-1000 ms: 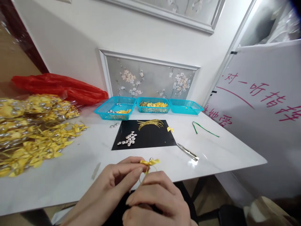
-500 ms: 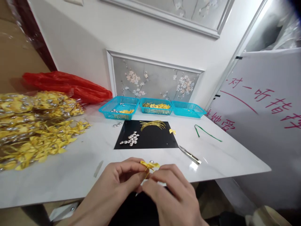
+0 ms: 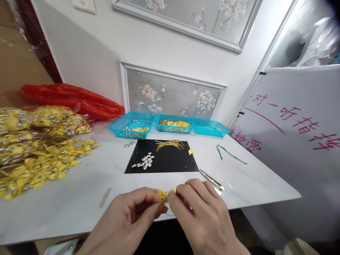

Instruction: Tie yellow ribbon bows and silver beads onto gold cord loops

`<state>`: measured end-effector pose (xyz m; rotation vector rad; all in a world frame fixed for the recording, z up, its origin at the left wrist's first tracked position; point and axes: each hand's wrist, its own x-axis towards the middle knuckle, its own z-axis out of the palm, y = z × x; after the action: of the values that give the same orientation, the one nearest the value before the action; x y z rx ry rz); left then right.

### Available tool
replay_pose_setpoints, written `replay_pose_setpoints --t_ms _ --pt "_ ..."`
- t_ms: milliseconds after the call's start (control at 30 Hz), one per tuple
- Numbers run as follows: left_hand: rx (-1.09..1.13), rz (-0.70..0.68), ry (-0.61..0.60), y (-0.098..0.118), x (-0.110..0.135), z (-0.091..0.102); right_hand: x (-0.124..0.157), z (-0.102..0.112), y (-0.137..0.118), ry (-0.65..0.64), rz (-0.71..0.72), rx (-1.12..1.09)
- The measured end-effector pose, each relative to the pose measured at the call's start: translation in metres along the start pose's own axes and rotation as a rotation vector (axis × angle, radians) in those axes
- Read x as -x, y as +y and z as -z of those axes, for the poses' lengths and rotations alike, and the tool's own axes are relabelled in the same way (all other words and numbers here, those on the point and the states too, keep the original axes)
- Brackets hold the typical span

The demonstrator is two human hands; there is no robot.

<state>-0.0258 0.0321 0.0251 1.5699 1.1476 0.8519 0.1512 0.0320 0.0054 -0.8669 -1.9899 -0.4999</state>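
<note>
Close to the table's front edge, a yellow ribbon bow (image 3: 161,194) with a silver bead is pinched between both my hands. My left hand (image 3: 132,212) is closed on the bow's left side, thumb against forefinger. My right hand (image 3: 203,214) is closed at its right loop, the fingertips covering part of it. Beyond them lies a black mat (image 3: 170,164) with silver beads (image 3: 146,161) on its left and a bundle of gold cords (image 3: 170,144) at its back. One loose yellow bow (image 3: 192,152) rests at the mat's right edge.
Thread snips (image 3: 212,180) lie right of the mat, with a green cord (image 3: 231,154) farther right. Blue baskets (image 3: 132,134) line the wall. Finished yellow bows (image 3: 50,159) are heaped at left beside red mesh (image 3: 74,101). A clear strip (image 3: 105,197) lies at front left.
My right fingers have moved up onto the bow's right loop, and the bow is now more hidden. The view has tilted up slightly. My left hand keeps its pinch.
</note>
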Motion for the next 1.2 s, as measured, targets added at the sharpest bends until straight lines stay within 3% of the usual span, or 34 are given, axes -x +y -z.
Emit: replay_pose_setpoints --t_ms 300,400,533,667,767,867,1000,1100,1200 --pt "0.031 0.024 0.015 0.0 -0.004 0.0 0.0 -0.002 0.003 -0.034 0.052 0.071" --pt "0.024 0.031 -0.004 0.0 -0.003 0.0 -0.005 0.006 0.01 -0.134 0.099 0.021" --pt "0.047 0.047 0.066 0.002 0.0 -0.001 -0.01 0.017 0.022 -0.289 0.121 -0.082" --pt "0.087 0.092 0.068 0.001 -0.002 0.0 -0.011 0.018 0.026 -0.318 0.087 -0.108" --pt "0.051 0.066 0.024 0.0 -0.006 0.002 -0.011 0.014 0.021 -0.226 0.001 -0.187" --pt "-0.061 0.012 0.041 0.0 -0.007 0.003 -0.011 0.013 0.013 -0.171 -0.154 -0.516" --pt "-0.106 -0.031 0.086 0.001 -0.006 0.001 -0.012 0.011 0.008 -0.209 -0.437 -0.885" --pt "-0.118 -0.037 0.083 0.002 -0.006 0.0 -0.012 0.008 0.011 -0.165 -0.614 -1.013" --pt "-0.205 -0.1 0.109 -0.001 -0.007 0.0 -0.013 0.006 0.014 -0.097 -0.682 -1.05"
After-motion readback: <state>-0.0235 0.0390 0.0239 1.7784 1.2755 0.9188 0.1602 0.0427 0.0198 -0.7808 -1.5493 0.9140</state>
